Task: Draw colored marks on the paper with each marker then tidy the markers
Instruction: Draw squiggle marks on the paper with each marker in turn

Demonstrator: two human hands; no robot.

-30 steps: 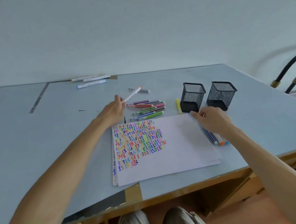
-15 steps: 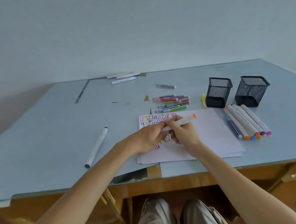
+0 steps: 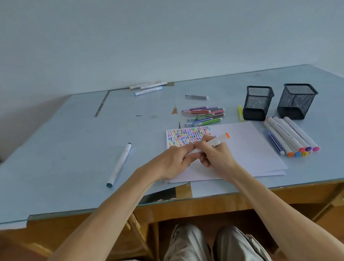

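Holding a white marker with an orange cap in both hands, the person is working right over the paper in the middle of the frame. The left hand is curling its fingers around the near end of the barrel, and the right hand is pinching the middle of it, so neither hand is loose or spread. Looks like a cap is getting pulled off or pushed on at the left-hand end, but the fingers are covering that spot, so can't really say which.

Progress-wise, it's somewhere in the middle, I'd guess. The upper left part of the sheet is packed with rows of little colored squiggles, while the right side and most of the bottom are still blank.

Tidying hasn't really started: both black mesh pen cups in the upper right are looking empty as far as the mesh lets you see. A row of fat white markers is lying just right of the paper, a bunch of thin colored pens is sitting just above it, and a yellow one is lying beside the nearer cup. One more white marker with a dark cap is lying off to the left on the blue table, and three more are way up by the wall. So plenty still left to draw with and put away.
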